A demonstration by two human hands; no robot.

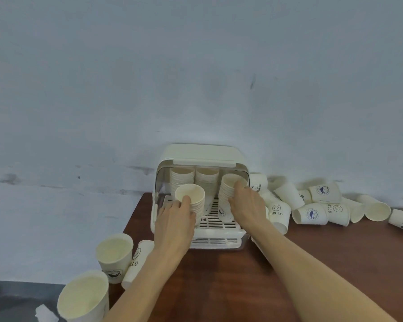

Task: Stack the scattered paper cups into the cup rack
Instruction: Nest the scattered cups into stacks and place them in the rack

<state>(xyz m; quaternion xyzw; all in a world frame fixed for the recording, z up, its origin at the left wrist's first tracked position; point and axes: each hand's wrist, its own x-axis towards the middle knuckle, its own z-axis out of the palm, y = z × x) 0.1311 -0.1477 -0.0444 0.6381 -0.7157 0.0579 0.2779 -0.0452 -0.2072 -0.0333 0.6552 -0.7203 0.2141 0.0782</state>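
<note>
Looking down from the head camera, both hands are inside the open front of the cream cup rack, which sits on the brown surface against a pale wall. The left hand curls its fingers around a stack of paper cups, with the thumb over the rim, holding it over the slotted tray near the front left. The right hand grips a second stack on the right side (this one leans a little). Two more stacks stand at the back of the rack. Many loose cups lie tipped over on the surface to the right, some with "HELLO" on them. Three more cups sit near the left edge, two upright and one lying down.
</note>
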